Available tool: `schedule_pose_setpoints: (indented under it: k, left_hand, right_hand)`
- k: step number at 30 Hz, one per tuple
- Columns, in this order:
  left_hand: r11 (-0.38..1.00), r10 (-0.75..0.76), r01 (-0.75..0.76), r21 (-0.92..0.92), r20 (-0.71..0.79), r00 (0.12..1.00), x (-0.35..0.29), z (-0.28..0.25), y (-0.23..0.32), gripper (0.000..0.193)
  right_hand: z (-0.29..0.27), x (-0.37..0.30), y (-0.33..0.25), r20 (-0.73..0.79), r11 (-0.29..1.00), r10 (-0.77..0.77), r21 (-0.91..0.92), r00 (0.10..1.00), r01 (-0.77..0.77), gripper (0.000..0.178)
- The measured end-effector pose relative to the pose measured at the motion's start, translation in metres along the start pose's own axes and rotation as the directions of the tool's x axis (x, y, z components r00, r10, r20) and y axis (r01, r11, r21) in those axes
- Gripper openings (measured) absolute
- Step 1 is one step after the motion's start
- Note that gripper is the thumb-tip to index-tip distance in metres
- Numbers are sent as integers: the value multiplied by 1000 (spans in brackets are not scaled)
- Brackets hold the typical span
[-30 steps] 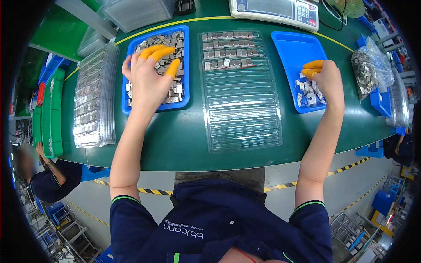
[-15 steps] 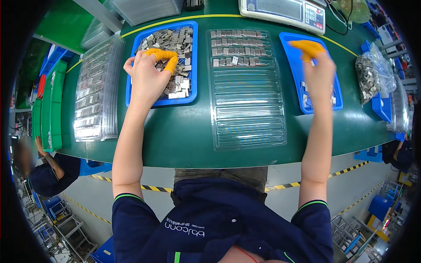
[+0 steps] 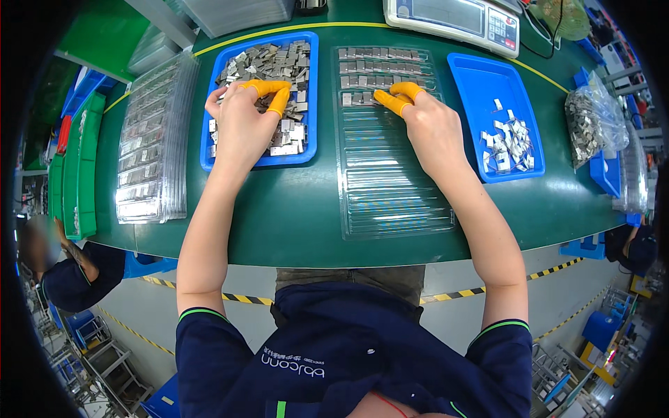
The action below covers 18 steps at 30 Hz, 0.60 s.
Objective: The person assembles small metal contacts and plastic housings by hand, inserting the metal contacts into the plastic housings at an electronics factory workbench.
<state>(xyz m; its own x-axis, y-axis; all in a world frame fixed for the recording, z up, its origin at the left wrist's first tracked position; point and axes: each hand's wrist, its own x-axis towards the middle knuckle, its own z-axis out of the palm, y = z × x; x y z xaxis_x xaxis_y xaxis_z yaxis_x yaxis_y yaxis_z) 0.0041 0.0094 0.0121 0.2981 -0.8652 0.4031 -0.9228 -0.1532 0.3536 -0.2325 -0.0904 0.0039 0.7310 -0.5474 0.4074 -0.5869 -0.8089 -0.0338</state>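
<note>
A smooth green table (image 3: 293,202) is filling the view, a yellow line (image 3: 334,25) curving along its far side; striped tape (image 3: 247,301) is crossing the grey floor below. Pale lettering is running upside down across the navy shirt (image 3: 390,334), and a scale (image 3: 454,29) is showing a keypad. Small, flat grey metal parts (image 3: 268,61) are heaping up in the left blue tray (image 3: 314,111), and others are lining up in the far rows of the ribbed clear plastic tray (image 3: 397,209). The left hand (image 3: 244,122) is hovering over the heap, its yellow-capped thumb and finger tips meeting; whether they are pinching a part I cannot tell. The right hand (image 3: 433,129) is bending over the fourth row, its tips lying close together, their grip hidden. White pieces (image 3: 514,145) are lying in the right blue tray (image 3: 481,83)
</note>
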Motion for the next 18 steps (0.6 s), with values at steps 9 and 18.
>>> schedule_pose_setpoints:
  k: [9, 18]
  left_hand:
    - [998, -54, 53, 31, 29, 998, 2, -6, 1, 17]
    - [998, 20, -23, 65, 42, 999, 1, -8, 5, 21]
  right_hand:
    - [-1, 2, -4, -13, 999, 6, -32, 1000, -7, 14]
    - [8, -3, 2, -247, 986, 95, 156, 964, -57, 19]
